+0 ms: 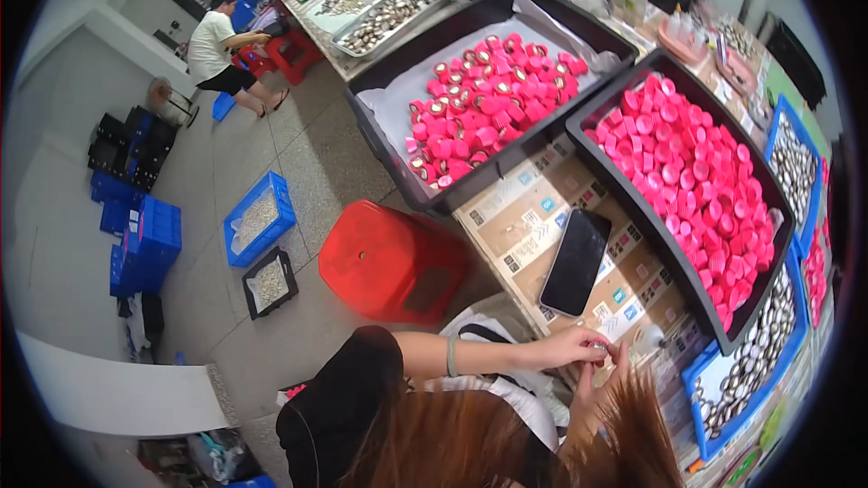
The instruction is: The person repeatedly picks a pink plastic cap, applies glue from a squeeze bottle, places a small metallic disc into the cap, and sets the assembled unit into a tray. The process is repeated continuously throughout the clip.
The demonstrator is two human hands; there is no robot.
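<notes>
My left hand (573,347) comes in over the table's near edge, its fingers pinched together at a small shiny piece with a bit of pink (599,346). Its exact kind is too small to make out. Close against it, my right hand (597,392) has thumb and fingers raised to the same piece; long hair covers part of that hand and its forearm. Just right of my fingertips is a small clear bottle (649,338). A black phone (576,261) lies beyond my hands on the patterned table top (506,208).
Black trays hold pink cups: one with paper lining (380,131), another at right (624,183). Blue trays (701,375) with shiny oval pieces stand at the right edge. A red stool (380,258) is left of the table. Another person (213,50) bends over far left.
</notes>
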